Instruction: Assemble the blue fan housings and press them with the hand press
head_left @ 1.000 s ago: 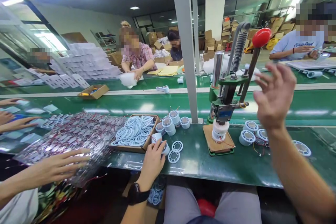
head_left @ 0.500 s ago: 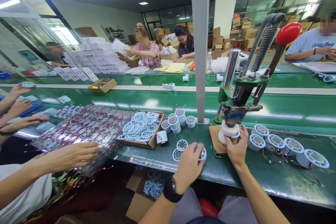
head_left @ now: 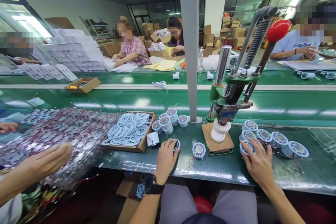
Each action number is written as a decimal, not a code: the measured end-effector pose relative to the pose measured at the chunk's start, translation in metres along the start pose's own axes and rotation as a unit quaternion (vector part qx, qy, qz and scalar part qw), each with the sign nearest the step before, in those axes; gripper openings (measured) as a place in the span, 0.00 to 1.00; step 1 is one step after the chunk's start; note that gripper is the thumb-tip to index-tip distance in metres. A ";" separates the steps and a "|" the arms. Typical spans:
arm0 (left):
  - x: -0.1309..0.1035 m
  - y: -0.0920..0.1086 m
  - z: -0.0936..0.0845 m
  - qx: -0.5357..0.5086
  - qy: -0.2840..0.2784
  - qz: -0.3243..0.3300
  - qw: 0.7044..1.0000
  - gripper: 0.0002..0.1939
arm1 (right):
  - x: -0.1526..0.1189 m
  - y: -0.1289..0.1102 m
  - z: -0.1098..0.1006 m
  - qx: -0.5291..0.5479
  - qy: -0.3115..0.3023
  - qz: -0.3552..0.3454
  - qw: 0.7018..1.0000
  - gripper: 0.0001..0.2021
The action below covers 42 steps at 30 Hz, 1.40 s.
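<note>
My left hand [head_left: 167, 157], with a black watch at the wrist, has its fingers closed on a light blue ring [head_left: 176, 144] on the green bench. My right hand [head_left: 258, 161] is wrapped over a round blue-white unit [head_left: 246, 147] right of the press. Another unit [head_left: 198, 150] with thin wires sits between my left hand and the press. The hand press [head_left: 231, 110] has a red knob; its white round head meets a white holder [head_left: 217, 135] on a brown board. Several units [head_left: 278, 139] stand beyond my right hand.
Left of my hands are a cardboard box [head_left: 143, 144] of blue rings, several units [head_left: 165, 122] and a plastic-covered pile [head_left: 78, 129] of wired parts. A neighbour's hand [head_left: 49, 157] reaches over that pile. A grey post [head_left: 191, 59] rises behind the bench.
My right hand has moved from the press to the right, onto a unit. My left hand has shifted left to the rings. A wired unit now sits left of the press.
</note>
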<state>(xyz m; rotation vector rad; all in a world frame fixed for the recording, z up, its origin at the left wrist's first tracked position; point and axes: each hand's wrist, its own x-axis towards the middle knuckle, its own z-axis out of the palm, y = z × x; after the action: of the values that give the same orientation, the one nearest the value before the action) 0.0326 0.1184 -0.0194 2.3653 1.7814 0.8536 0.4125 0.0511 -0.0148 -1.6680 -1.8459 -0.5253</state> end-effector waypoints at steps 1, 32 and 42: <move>-0.001 -0.002 -0.001 -0.005 0.006 0.005 1.000 0.16 | -0.003 0.005 -0.003 -0.032 0.001 -0.005 0.999 0.17; -0.024 0.086 -0.015 -0.169 -0.045 0.111 0.978 0.20 | -0.014 -0.166 0.045 0.413 -0.101 0.064 0.903 0.26; -0.025 0.092 -0.003 -0.190 -0.015 0.045 0.981 0.16 | -0.008 -0.170 0.040 0.418 -0.127 0.032 0.899 0.27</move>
<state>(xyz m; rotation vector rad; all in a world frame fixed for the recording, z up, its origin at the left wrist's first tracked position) 0.1068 0.0648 0.0068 2.2062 1.3595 1.0535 0.2388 0.0476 -0.0331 -1.2070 -1.7926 0.5000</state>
